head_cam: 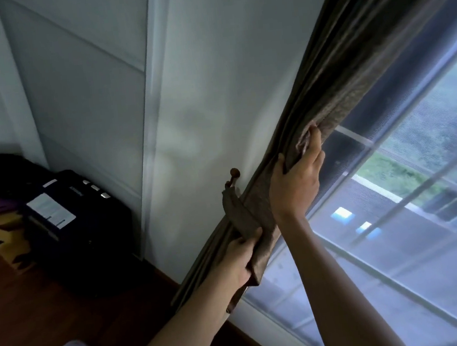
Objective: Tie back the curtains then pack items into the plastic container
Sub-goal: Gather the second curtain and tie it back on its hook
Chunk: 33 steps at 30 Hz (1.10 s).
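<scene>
head view: the left hand [240, 259] grips the tieback band [240, 216] just below the wall hook [234, 173]. the right hand [296, 182] grips the gathered curtain [333, 85] beside the hook.

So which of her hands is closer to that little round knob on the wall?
Left. The left hand grips the tieback strap just below the knob. The right hand holds the gathered curtain farther off, to the knob's right.

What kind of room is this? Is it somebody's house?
Probably a room in a home. A long brown curtain hangs beside a big window, a dark suitcase stands in the corner, and the floor is wood.
</scene>
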### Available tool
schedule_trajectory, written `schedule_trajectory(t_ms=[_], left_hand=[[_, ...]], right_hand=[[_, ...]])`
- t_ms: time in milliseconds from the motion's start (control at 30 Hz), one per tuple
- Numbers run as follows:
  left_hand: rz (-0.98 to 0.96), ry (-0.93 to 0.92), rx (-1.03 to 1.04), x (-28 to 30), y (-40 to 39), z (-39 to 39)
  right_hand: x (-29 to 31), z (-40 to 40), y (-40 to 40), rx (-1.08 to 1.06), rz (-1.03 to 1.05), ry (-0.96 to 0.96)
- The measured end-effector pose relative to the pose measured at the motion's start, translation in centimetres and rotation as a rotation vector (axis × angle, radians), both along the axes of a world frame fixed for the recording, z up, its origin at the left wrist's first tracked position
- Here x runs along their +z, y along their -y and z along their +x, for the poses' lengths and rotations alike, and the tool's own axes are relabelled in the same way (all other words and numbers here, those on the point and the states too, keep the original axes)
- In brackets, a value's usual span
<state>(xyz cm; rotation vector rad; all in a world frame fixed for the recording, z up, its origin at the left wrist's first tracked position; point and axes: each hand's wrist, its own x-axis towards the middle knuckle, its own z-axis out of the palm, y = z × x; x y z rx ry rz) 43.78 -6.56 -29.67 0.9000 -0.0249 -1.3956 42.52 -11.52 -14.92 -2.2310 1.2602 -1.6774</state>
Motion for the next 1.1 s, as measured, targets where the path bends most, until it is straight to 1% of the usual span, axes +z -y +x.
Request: schedule_trajectory(t_ms=[33, 100, 167, 200, 233, 300, 367, 400, 467, 500, 567, 667, 733, 967, 1100], left_hand=[[0.088, 0.186, 0.041, -0.2, 0.3, -0.1], [0.221, 0.627, 0.214, -0.2, 0.3, 0.2], [0.250, 1.094, 0.395, -0.2, 0.2, 1.0], [0.239, 1.253, 0.447, -0.1, 0.2, 1.5], [0.238, 1.368, 0.483, 0.0, 0.2, 1.9], [0.253, 1.509, 0.497, -0.1, 0.2, 2.4], [0.185, 1.551, 0.464, -0.4, 0.5, 2.8], [0.119, 1.534, 0.443, -0.5, 0.6, 2.9], [-0.005, 1.431, 0.400, -0.9, 0.8, 3.0], [-0.036, 1.370, 0.375, -0.9, 0.8, 3.1], [-0.053, 1.311, 0.344, -0.9, 1.0, 3.1], [-0.018, 1.426, 0.389, -1.1, 1.2, 2.6], [-0.008, 1.458, 0.401, -1.2, 1.5, 2.5], [-0.112, 1.392, 0.362, -0.1, 2.6, 2.6], [-0.202, 1.341, 0.238, 0.7, 3.7, 3.2]], right_hand=[[0.0, 0.0, -0.1, -0.001, 0.003, 0.003], [0.1, -0.1, -0.2, -0.002, 0.007, 0.007], [0.1, -0.2, -0.4, -0.003, 0.006, 0.004], [0.1, -0.2, -0.4, -0.006, 0.000, 0.001], [0.1, -0.2, -0.5, -0.008, -0.005, 0.000], [0.0, -0.2, -0.5, -0.007, -0.013, 0.000], [0.0, -0.2, -0.5, -0.002, -0.013, 0.005], [0.0, -0.2, -0.5, 0.000, -0.009, 0.009], [0.1, -0.2, -0.5, 0.000, -0.008, 0.014], [0.1, -0.3, -0.5, -0.003, -0.007, 0.013], [0.2, -0.5, -0.5, -0.009, 0.005, 0.016], [0.3, -0.9, -0.4, -0.009, 0.018, 0.019], [0.4, -1.1, -0.3, -0.005, 0.017, 0.012], [0.2, -1.4, -0.1, 0.013, 0.020, 0.007], [0.2, -1.5, 0.1, 0.018, 0.015, 0.006]])
